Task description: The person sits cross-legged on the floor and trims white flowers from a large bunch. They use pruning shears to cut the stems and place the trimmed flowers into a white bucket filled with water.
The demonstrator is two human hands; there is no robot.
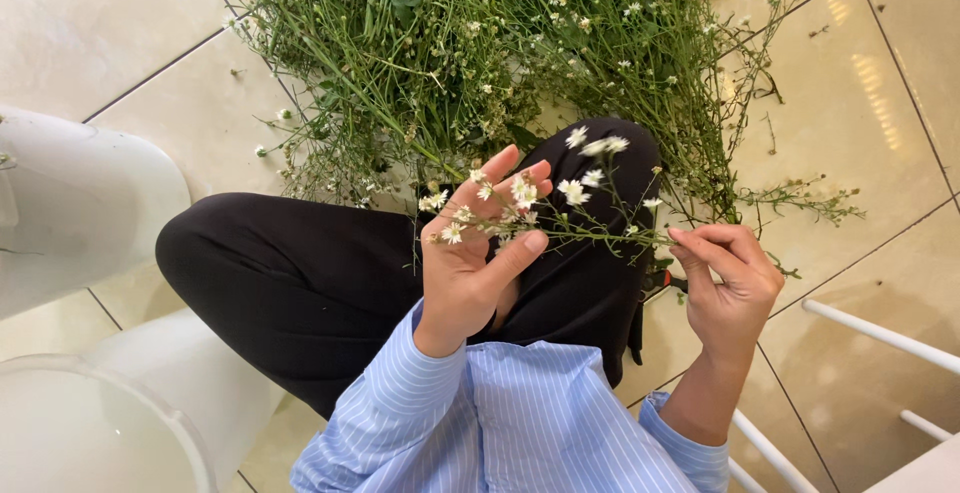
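My left hand (478, 253) is raised palm up over my black-trousered knees, its fingers spread around a sprig of small white daisy-like flowers (520, 198). The thin green stem (610, 237) runs to the right into my right hand (730, 283), which pinches it between thumb and fingers. A big heap of the same green stems with tiny white flowers (480, 43) lies on the floor just beyond my knees. Both arms wear blue striped shirt sleeves.
Pale glossy floor tiles (870, 103) surround me. Two white plastic buckets stand at the left, one (70, 203) higher up and one (100, 423) at the bottom corner. A white metal frame (880, 333) is at the lower right.
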